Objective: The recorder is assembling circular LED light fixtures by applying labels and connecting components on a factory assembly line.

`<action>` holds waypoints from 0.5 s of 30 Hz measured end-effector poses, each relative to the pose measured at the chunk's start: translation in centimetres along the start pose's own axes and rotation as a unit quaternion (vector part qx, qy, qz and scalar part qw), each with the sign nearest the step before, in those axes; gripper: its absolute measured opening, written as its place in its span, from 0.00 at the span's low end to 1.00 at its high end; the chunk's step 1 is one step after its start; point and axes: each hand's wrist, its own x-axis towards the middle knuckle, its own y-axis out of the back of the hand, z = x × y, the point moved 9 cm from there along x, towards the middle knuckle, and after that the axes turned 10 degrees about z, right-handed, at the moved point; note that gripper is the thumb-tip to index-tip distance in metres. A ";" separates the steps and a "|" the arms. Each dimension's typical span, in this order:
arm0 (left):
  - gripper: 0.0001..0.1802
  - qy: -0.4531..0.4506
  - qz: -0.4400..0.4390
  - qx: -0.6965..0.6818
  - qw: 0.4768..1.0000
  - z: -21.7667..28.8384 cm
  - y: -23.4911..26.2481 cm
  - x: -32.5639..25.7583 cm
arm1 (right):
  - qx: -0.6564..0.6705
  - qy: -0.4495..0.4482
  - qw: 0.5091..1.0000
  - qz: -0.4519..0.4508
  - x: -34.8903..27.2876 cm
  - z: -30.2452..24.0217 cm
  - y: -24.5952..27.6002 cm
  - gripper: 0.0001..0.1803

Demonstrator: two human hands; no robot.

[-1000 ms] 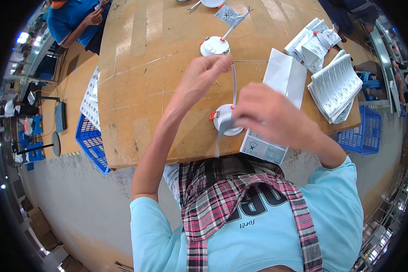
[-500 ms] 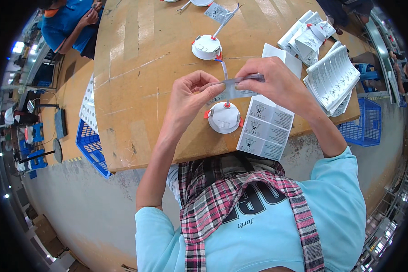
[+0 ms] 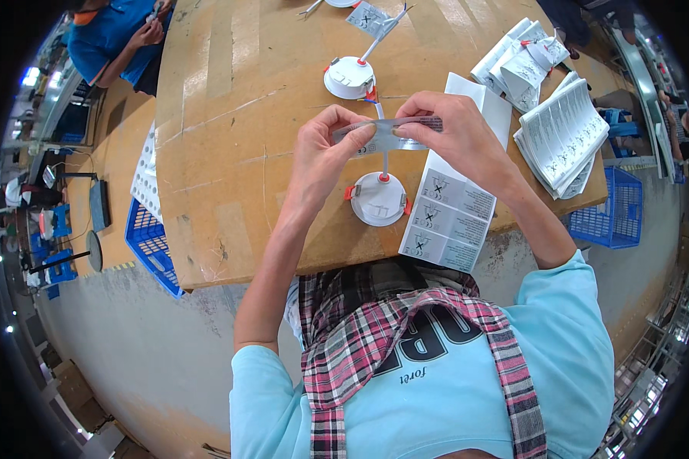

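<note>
My left hand (image 3: 325, 149) and my right hand (image 3: 455, 134) pinch the two ends of a narrow grey label strip (image 3: 386, 131), stretched flat between them above the table. Just below the strip a white round downlight (image 3: 377, 199) with red spring clips lies face down on the brown table (image 3: 230, 153), its thin white cable rising behind the strip. A second white round lamp (image 3: 350, 76) sits farther back, a cable leading away from it. A white sheet of printed labels (image 3: 448, 210) lies under my right wrist.
Stacks of folded white leaflets (image 3: 563, 134) and small white packets (image 3: 524, 65) lie at the right. Blue plastic crates (image 3: 608, 206) (image 3: 149, 245) stand on the floor on both sides. Another person in a blue shirt (image 3: 119, 38) works at the far left corner.
A second ago my hands were down at the near lamp and its cable. They have risen and now hold the label strip taut between them; the lamp stays on the table.
</note>
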 end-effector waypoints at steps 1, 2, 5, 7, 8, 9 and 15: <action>0.09 -0.003 -0.002 0.003 1.000 0.0 0.0 0.0 | 0.001 -0.001 1.000 0.001 0.0 0.1 0.0 0.12; 0.09 -0.003 -0.002 0.002 1.000 -0.1 0.0 0.1 | 0.000 -0.001 1.000 0.001 0.0 0.1 0.0 0.12; 0.08 -0.003 -0.006 0.005 1.000 -0.3 -0.1 0.2 | -0.007 0.001 1.000 0.000 0.1 0.1 -0.1 0.12; 0.08 -0.003 -0.002 -0.001 1.000 -0.2 0.0 0.2 | -0.006 0.000 1.000 0.003 0.1 0.1 -0.1 0.12; 0.08 -0.004 -0.001 -0.001 1.000 -0.2 0.0 0.2 | -0.006 0.001 1.000 0.003 0.1 0.1 -0.1 0.12; 0.08 -0.006 -0.006 -0.006 1.000 -0.2 -0.1 0.2 | -0.002 0.002 1.000 0.005 0.2 0.2 -0.1 0.12; 0.07 -0.011 -0.018 -0.028 0.999 -0.4 -0.3 0.3 | 0.019 -0.006 1.000 0.005 0.2 0.7 -0.3 0.12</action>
